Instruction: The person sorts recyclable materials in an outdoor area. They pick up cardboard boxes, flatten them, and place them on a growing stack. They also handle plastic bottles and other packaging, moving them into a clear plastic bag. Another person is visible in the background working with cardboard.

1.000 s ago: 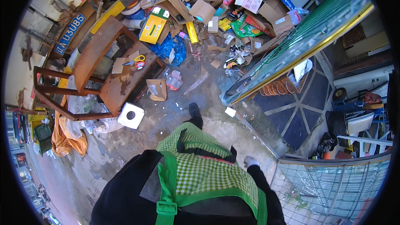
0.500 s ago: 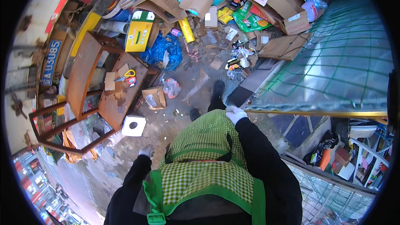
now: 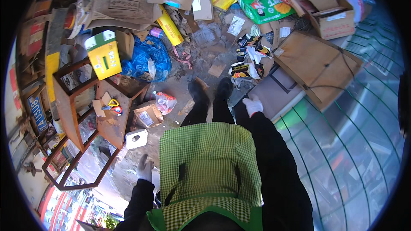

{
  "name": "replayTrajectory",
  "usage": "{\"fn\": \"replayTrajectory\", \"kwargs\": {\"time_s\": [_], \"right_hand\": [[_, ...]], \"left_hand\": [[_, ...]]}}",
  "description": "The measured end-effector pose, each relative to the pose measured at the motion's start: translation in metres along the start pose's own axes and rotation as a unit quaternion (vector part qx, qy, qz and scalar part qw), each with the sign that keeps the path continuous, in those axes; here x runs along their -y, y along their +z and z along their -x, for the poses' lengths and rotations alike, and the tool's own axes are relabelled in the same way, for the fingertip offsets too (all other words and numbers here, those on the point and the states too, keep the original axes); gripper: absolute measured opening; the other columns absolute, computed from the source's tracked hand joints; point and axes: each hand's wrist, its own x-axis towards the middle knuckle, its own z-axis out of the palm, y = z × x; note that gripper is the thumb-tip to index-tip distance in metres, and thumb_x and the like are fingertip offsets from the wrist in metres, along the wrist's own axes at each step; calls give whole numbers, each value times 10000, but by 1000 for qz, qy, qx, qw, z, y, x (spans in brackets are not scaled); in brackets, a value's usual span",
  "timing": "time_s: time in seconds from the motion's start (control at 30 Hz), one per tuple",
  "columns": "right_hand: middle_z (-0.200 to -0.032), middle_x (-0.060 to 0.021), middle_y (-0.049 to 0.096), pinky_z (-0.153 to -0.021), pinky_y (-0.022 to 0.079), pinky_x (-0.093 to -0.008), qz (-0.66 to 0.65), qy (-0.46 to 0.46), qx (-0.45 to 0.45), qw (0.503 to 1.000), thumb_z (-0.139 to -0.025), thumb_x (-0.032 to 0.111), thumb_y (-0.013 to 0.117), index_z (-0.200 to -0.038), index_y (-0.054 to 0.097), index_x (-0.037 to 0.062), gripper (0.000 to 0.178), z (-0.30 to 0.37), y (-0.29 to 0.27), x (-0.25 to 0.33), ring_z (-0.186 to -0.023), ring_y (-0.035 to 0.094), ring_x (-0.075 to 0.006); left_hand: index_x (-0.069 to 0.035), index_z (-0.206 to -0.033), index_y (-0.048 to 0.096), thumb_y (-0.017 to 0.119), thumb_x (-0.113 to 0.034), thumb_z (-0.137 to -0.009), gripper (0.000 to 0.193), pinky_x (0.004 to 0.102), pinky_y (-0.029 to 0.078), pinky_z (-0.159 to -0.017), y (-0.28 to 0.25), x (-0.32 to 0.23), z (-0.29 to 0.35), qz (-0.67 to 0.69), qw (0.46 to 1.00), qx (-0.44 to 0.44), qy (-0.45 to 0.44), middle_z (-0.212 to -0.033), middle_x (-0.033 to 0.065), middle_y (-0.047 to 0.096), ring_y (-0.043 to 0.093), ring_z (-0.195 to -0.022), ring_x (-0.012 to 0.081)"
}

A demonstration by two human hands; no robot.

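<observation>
My left hand (image 3: 145, 168), in a white glove, hangs low at my left side with its fingers apart and nothing in it. Nearest to it is a white square box with a round hole (image 3: 136, 138). My right hand (image 3: 253, 105), gloved in white too, is held out to the right, its fingers loosely apart and holding nothing I can see. Close beside it is a flat grey panel with a dark handle-like strip (image 3: 278, 86); whether they touch I cannot tell. A green checked apron (image 3: 209, 154) covers my front.
On the left stands a rusty brown metal frame (image 3: 112, 107) carrying yellow-handled scissors (image 3: 114, 105). Ahead lie a blue plastic bag (image 3: 150, 57), cardboard boxes (image 3: 128, 10) and a green packet (image 3: 265, 8). A brown board (image 3: 314, 66) and green netting (image 3: 338, 154) are at the right.
The view has shifted and turned. My right hand has moved from the apron's edge to beside the grey panel. My left hand shows more fully, and both feet are now visible ahead.
</observation>
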Motion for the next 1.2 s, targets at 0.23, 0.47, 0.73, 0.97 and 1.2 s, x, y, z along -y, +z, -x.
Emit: {"fn": "replayTrajectory", "kwargs": {"time_s": [0.23, 0.47, 0.73, 0.97, 1.2], "right_hand": [[-1480, -212, 463, -1127, 355, -404, -261, 142, -176, 938, -725, 540, 836, -1536, 293, -5, 1117, -181, 11, -46, -1372, 440, -323], [-1231, -149, 625, -673, 570, -474, -521, 138, -130, 832, -771, 94, 835, -1589, 208, 201, 1036, -272, 59, -36, -942, 676, -312], [-992, -106, 682, -580, 555, -389, -648, 129, 150, 736, -960, 165, 561, -1234, 583, 29, 307, -182, 150, 103, -749, 684, -249], [-1219, -47, 654, -931, 507, -278, -446, -34, 404, 798, -854, 5, 688, -1372, 571, 82, 537, -55, 201, 243, -1060, 625, -130], [-840, -129, 703, -670, 562, -426, 176, -374, 322, 852, -891, 204, 634, -1465, 383, 57, 643, -47, 181, 265, -763, 710, -303]], "left_hand": [[42, -1420, 477, 549, -74, -984, 457, 300, 526, -912, 195, -150, -100, -3, 974, 219, -58, -1137, 119, 669, 651, -1008, 170], [52, -1390, 501, 559, -110, -993, 433, 296, 495, -972, 272, -132, -175, 29, 960, 245, -132, -1314, 135, 608, 626, -1094, 164], [26, -1450, 439, 591, -172, -978, 534, 330, 483, -996, 306, -135, -211, 36, 959, 264, -97, -1410, 125, 538, 589, -1170, 196], [-120, -1342, 486, 679, -499, -926, 595, 472, 469, -1023, 294, -158, -274, 376, 855, 326, -146, -1252, 58, 577, 577, -1171, 253], [-100, -1315, 547, 630, -267, -998, 368, 509, 498, -1019, 299, -130, -304, 543, 798, 96, -243, -1242, 70, 629, 613, -1144, 264]]}}
